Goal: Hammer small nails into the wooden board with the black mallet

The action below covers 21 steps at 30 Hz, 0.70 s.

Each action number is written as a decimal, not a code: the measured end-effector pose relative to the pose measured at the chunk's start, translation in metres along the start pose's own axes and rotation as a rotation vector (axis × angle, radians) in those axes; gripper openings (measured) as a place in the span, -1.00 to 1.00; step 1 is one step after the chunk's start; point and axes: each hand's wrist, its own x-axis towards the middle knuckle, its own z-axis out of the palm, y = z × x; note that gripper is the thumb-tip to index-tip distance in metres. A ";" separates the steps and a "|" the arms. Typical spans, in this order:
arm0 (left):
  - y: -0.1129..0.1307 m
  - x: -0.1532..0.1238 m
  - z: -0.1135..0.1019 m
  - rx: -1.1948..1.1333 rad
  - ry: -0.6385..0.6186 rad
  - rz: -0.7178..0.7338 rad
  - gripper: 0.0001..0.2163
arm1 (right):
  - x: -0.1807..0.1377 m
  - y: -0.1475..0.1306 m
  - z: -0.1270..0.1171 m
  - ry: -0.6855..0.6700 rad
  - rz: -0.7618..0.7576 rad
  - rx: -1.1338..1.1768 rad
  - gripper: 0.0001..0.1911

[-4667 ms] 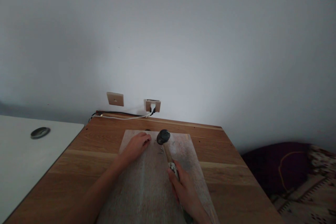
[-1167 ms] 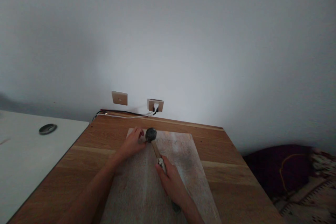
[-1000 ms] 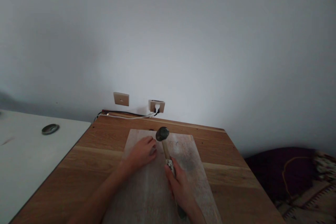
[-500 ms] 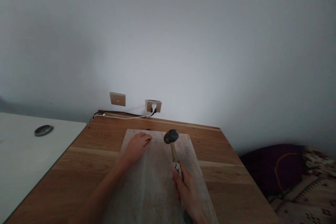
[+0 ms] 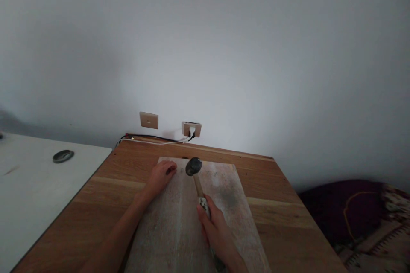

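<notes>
My right hand (image 5: 217, 227) is wrapped round the handle of a mallet (image 5: 194, 166), which has a dark rounded head, a wooden shaft and a pale, mottled grip. The mallet's head is over the far part of a worn, whitish wooden board (image 5: 179, 222). At the board's far left corner rests my left hand (image 5: 162, 175), its fingers curled in. Whatever those fingers hold, if anything, is hidden or too small to make out. Small marks show on the board near its far edge.
The board lies on a brown wooden table (image 5: 105, 192) against a wall. A plugged-in socket (image 5: 192, 129) and cables (image 5: 153, 141) run along the back. On the left, a white surface (image 5: 28, 204) carries a round dark dish (image 5: 63, 156). Patterned fabric (image 5: 381, 243) lies at right.
The mallet and my right hand have shifted left across the board. My left hand has drawn back left, away from the board's middle. The view has turned slightly.
</notes>
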 end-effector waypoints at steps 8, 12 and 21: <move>-0.003 0.001 0.000 -0.181 -0.016 -0.073 -0.57 | 0.019 -0.020 0.025 -0.073 -0.077 -0.070 -0.46; -0.003 -0.002 -0.001 -0.173 0.018 -0.074 -0.44 | 0.023 -0.021 0.029 -0.065 -0.084 -0.105 -0.47; -0.009 -0.001 -0.001 -0.257 0.116 -0.062 -0.57 | 0.005 -0.014 0.027 -0.081 0.064 0.236 -0.41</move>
